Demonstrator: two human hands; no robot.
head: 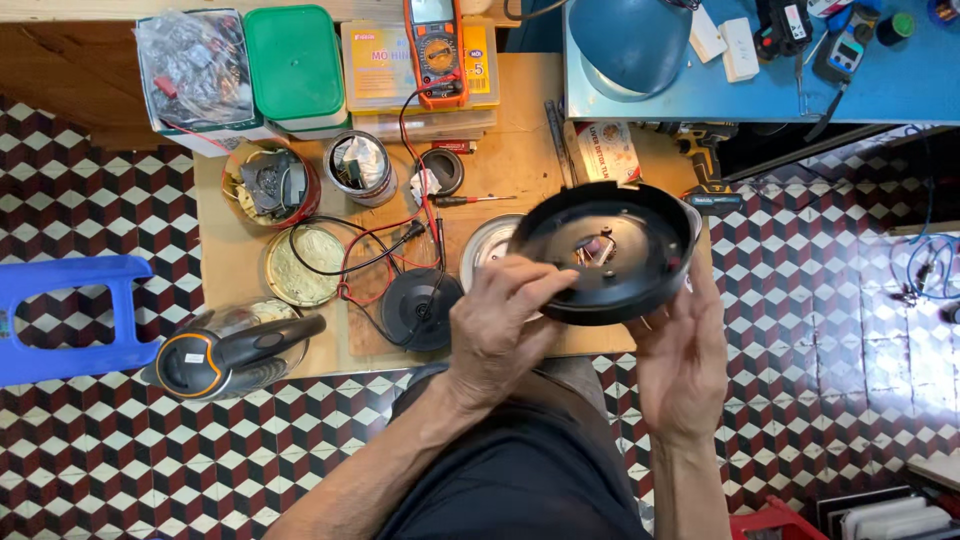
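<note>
Both my hands hold a round black plastic base cover (610, 250) above the low wooden table (230, 250), its hollow underside tilted toward me with a small opening in the middle. My left hand (500, 325) grips its near left rim, fingers curled over the edge. My right hand (680, 345) supports the right underside from below, palm up. Just left of my hands a black round kettle base (420, 308) lies on the table with its cord. A glass kettle with a black and orange handle (235, 350) lies on its side at the table's near left corner.
On the table stand an orange multimeter (437, 50) with red and black leads, a green-lidded box (295, 65), tins of parts (270, 185), a metal disc (485, 245) and a screwdriver (470, 200). A blue stool (70, 315) is on the tiled floor at left, a blue bench (760, 70) at upper right.
</note>
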